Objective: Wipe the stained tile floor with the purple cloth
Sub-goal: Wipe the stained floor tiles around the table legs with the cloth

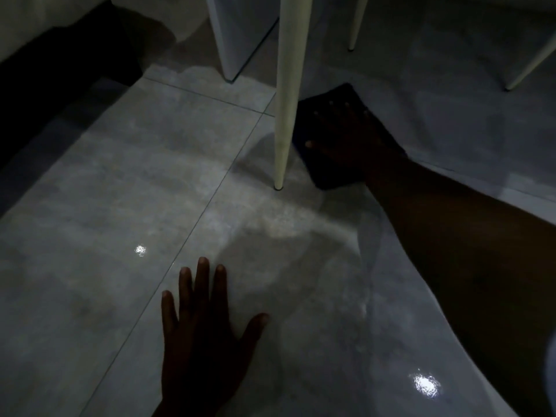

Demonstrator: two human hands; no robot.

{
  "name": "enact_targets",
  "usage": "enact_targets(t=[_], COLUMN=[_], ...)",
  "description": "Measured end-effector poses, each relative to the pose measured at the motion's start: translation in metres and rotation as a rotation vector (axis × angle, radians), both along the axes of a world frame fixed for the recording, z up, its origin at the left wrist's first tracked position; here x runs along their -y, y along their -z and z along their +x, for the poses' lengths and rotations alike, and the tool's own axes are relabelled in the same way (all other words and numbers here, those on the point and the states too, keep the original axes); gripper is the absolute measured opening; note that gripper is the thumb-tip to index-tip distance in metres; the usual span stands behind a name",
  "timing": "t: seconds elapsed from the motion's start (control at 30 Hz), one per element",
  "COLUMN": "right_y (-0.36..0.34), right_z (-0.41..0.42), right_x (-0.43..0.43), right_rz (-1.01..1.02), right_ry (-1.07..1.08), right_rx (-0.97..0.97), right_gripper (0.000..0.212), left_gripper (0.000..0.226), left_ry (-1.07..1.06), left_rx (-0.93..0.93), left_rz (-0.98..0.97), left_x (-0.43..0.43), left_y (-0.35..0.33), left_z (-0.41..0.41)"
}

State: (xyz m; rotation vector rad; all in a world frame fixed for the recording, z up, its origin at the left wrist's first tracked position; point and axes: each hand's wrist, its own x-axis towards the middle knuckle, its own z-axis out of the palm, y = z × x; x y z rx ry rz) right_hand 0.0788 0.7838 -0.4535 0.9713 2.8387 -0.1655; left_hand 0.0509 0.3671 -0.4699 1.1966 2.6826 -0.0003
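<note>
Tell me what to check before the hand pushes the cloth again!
1. Cloth under the wiping hand: ok. The right hand lies flat with fingers spread on the dark cloth.
2. Cloth flat on the tile floor: ok, as far as the dim light shows.
3. Other hand steady: ok. The left hand is pressed palm-down on the tile, clear of the cloth.
4. Room to move: not ok toward the left. The white furniture leg stands right beside the cloth.
5. Stains left to wipe: cannot tell. The floor is dim and shiny with glare spots.
</note>
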Motion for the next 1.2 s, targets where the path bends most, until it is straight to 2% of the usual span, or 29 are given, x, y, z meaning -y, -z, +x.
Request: enact_targets(t=[0.07,0.13,0.2,0.27,0.33,0.43,0.5,0.53,0.6,0.7,0.77,0.83,0.9,0.97,1.07,1.13,1.2], right_y=[0.002,0.004,0.005,0.002,-0.005,-0.011,-0.015,-0.017,-0.017,-0.013,-0.004,0.008,0.016,0.012,0.001,0.0,0.0], right_z=[0.002,0.037,0.09,0.143,0.179,0.186,0.163,0.149,0.117,0.094,0.116,0.166,0.223,0.256,0.236,0.202,0.181], right_x=[0.019,0.037,0.043,0.032,0.017,0.001,-0.005,-0.004,0.009,0.064,0.119,0.172,0.199,0.184,0.144,0.128,0.135], right_rz=[-0.013,-0.035,-0.027,0.003,0.02,-0.039,-0.092,-0.105,-0.081,-0.051,-0.021,0.003,0.012,0.053,0.012,-0.062,-0.089], right_ry=[-0.164,-0.32,-0.314,-0.087,0.261,0.734,0.906,0.911,0.687,0.106,-0.187,-0.384,-0.42,-0.275,0.332,0.639,0.669], right_rx=[0.014,-0.009,-0.044,-0.071,-0.069,-0.081,-0.11,-0.1,-0.056,-0.04,-0.049,-0.053,-0.053,-0.037,0.016,0.014,0.018], right_gripper=[0.079,0.077,0.078,0.082,0.087,0.093,0.097,0.098,0.098,0.087,0.084,0.083,0.085,0.087,0.094,0.1,0.101], left_gripper=[0.1,0.101,0.101,0.102,0.102,0.1,0.099,0.098,0.097,0.094,0.092,0.092,0.092,0.093,0.093,0.093,0.093], left_ry=[0.0,-0.008,-0.018,-0.025,-0.035,-0.041,-0.038,-0.028,-0.008,0.014,0.016,0.026,0.031,0.034,0.024,0.02,0.026], left_rx=[0.017,0.025,0.018,0.011,0.009,-0.002,-0.015,-0.021,-0.042,-0.075,-0.081,-0.086,-0.095,-0.108,-0.099,-0.083,-0.066], left_rz=[-0.001,-0.004,-0.017,-0.03,-0.019,-0.014,-0.007,0.0,0.016,0.036,0.045,0.05,0.052,0.048,0.052,0.082,0.108], left_x=[0.001,0.001,0.0,0.0,-0.001,-0.003,-0.003,-0.002,0.001,0.003,0.003,0.003,0.005,0.005,0.003,0.004,0.005], left_y=[-0.002,-0.004,-0.005,-0.007,-0.007,-0.004,-0.001,0.0,0.003,0.005,0.005,0.004,0.005,0.006,0.01,0.013,0.014], left_z=[0.0,0.0,0.0,0.001,0.001,0.002,0.001,0.0,-0.001,0.0,-0.001,-0.001,0.001,0.001,-0.001,-0.004,-0.005])
